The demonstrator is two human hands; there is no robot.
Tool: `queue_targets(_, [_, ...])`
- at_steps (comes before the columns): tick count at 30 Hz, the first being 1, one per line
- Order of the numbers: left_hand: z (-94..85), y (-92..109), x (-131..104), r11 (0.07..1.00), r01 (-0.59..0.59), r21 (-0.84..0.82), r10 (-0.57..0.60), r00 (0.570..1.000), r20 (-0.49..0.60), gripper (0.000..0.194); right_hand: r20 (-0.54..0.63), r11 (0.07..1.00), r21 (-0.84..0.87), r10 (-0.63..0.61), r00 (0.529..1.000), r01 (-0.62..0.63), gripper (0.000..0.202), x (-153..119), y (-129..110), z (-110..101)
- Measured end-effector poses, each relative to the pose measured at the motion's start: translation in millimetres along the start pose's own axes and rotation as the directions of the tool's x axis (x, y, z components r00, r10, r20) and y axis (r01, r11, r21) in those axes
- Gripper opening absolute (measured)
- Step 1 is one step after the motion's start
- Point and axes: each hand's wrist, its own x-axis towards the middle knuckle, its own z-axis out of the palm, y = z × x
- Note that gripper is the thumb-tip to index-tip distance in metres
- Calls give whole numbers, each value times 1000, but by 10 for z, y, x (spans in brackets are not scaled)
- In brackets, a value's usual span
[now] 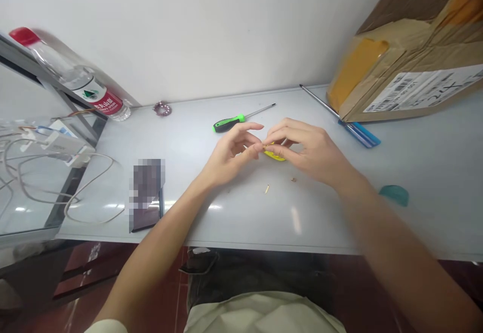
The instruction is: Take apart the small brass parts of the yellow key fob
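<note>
Right hand (307, 147) grasping a bright yellow, plastic-looking piece (276, 157), left hand (233, 149) in close, whether gripping I can't tell

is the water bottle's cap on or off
On: the red cap covers the top end of the water bottle.

Bright, pale light fills the scene, glaring in white spots off the bench (245, 227); the floor (169, 293) is dim. The bottle (100, 94) shadows the wall (211, 31). The box (418, 66) blurs, edges stretch, and blocky pixelation covers a dark screen (146, 217).
</note>
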Motion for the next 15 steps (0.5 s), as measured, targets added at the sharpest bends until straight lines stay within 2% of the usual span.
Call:
queue_targets(4, [17, 25, 3, 995, 54, -81, -53, 998, 24, 33, 4, 999, -30, -27, 1000, 27, 13, -2, 6, 19])
queue_targets(8, [56, 32, 6, 936, 241, -257, -237, 970, 46, 24, -11, 987, -100, -128, 992, 126, 16, -10, 34, 70])
queue_targets(11, [78, 26, 7, 881, 347, -322, -348, 936, 54, 20, 11, 987, -117, -110, 994, 111, 19, -14, 42, 91])
queue_targets(13, [78, 26, 7, 891, 347, -293, -361, 933, 7, 22, -2, 990, -117, -73, 997, 72, 18, -15, 41, 89])
queue_targets(15, [68, 30, 7, 930, 286, -229, -308, 949, -63, 30, -26, 994, -99, -41, 999, 39, 16, -15, 38, 81])
